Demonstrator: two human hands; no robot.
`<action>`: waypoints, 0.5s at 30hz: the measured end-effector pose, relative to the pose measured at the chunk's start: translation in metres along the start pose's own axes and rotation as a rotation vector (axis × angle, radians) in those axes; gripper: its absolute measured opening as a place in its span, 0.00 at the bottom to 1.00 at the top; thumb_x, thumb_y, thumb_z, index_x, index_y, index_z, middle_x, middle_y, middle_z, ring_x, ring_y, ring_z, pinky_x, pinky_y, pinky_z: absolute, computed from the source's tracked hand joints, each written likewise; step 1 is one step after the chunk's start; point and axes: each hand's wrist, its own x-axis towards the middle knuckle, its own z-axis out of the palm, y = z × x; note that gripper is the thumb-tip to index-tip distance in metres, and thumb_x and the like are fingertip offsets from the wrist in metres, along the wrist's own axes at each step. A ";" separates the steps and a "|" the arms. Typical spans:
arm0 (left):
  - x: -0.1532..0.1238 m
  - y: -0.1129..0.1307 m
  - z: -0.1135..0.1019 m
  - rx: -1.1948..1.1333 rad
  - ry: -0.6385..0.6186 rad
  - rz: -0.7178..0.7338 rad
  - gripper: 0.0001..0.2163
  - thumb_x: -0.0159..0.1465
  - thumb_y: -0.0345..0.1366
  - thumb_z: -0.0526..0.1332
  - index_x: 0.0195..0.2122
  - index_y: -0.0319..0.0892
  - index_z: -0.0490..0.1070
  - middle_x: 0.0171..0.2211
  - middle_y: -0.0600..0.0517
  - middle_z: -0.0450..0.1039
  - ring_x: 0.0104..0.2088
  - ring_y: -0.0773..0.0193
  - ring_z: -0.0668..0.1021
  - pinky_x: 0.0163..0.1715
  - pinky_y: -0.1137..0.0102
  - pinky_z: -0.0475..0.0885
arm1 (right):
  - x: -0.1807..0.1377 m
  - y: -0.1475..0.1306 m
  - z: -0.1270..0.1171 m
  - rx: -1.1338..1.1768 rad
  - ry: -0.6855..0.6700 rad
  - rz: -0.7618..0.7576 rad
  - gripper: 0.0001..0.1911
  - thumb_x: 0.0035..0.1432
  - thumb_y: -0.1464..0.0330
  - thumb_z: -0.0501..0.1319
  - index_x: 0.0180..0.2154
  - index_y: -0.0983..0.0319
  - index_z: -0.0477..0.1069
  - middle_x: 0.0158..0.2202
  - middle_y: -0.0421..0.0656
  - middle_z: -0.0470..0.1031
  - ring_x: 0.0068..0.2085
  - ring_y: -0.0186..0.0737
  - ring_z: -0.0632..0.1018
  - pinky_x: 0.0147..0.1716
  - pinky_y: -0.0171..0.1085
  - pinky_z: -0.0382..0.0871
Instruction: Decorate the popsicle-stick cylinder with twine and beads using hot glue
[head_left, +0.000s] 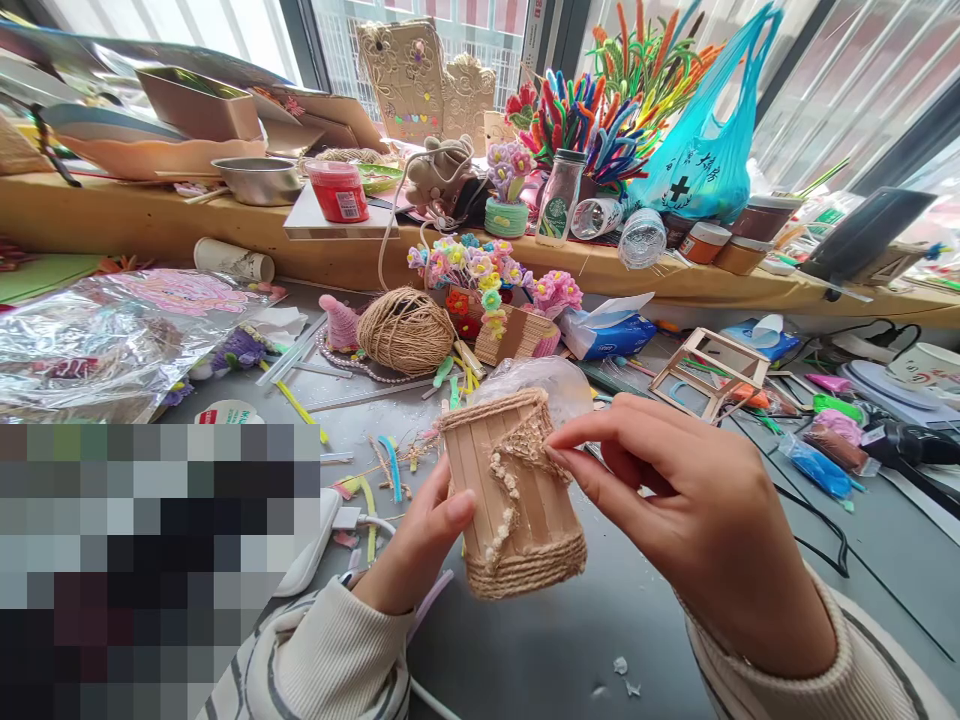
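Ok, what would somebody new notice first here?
Probably the stick holder wrapped in twine, held front and centre by the left hand while the right hand pinches its lace trim. Behind it sit a twine ball and, on the wooden ledge, bright pipe cleaners.

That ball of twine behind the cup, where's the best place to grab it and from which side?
Take the twine ball from above, fingers spread across its rounded top and sides. It sits free on the table, but a pink cone crowds its left and a flower basket its right, so a side approach looks cramped.
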 end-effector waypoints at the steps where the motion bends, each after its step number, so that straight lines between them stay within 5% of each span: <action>1: 0.000 0.001 0.000 0.010 -0.002 -0.011 0.30 0.50 0.50 0.63 0.54 0.46 0.65 0.48 0.47 0.73 0.55 0.42 0.68 0.51 0.55 0.65 | 0.000 0.000 0.000 -0.003 0.001 0.000 0.04 0.54 0.75 0.60 0.30 0.64 0.73 0.19 0.33 0.60 0.19 0.23 0.62 0.19 0.26 0.57; 12: 0.005 -0.006 -0.023 -0.235 -0.049 0.006 0.19 0.53 0.54 0.58 0.37 0.48 0.77 0.34 0.52 0.80 0.52 0.49 0.73 0.52 0.58 0.67 | 0.003 0.011 0.000 0.027 0.001 0.123 0.04 0.53 0.73 0.61 0.30 0.61 0.74 0.17 0.33 0.59 0.18 0.27 0.59 0.19 0.30 0.55; 15: 0.009 -0.002 -0.030 -0.250 0.014 0.062 0.23 0.56 0.57 0.53 0.43 0.49 0.75 0.41 0.56 0.79 0.56 0.51 0.69 0.54 0.60 0.64 | 0.005 0.017 0.006 0.088 -0.033 0.198 0.03 0.52 0.72 0.61 0.29 0.61 0.74 0.16 0.33 0.58 0.19 0.27 0.59 0.20 0.31 0.55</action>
